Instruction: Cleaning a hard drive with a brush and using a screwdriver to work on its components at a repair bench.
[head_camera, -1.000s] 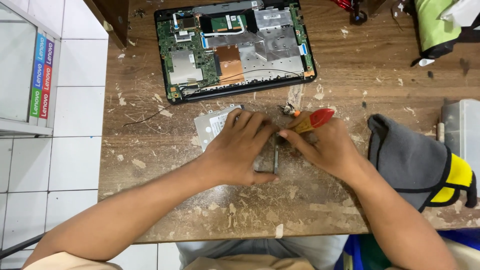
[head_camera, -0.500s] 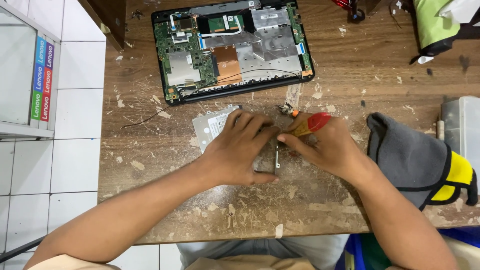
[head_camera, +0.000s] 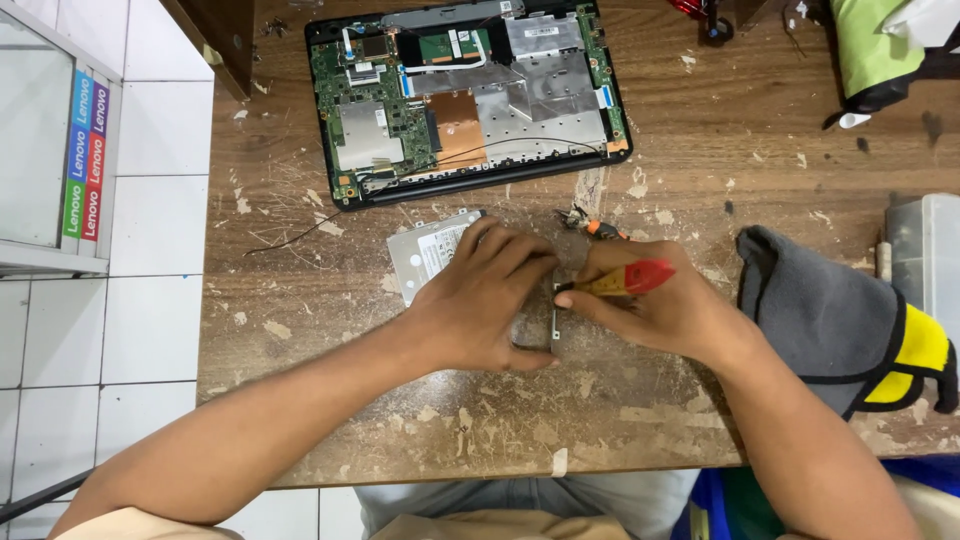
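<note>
Pinning the silver drive (head_camera: 430, 250) flat mid-desk (head_camera: 300, 330) with left hand (head_camera: 485, 300) so it can't shift; right hand (head_camera: 655, 305) has a closed grip on the red-handled screwdriver (head_camera: 625, 280), tip at the drive's side bracket (head_camera: 555, 315). Opened laptop (head_camera: 470, 95) sits toward the far edge.

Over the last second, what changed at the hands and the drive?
Almost nothing: the right hand tipped the red-handled screwdriver flatter, its tip at the metal bracket. The left hand stays pressed on the silver drive; the opened laptop is unchanged.
</note>
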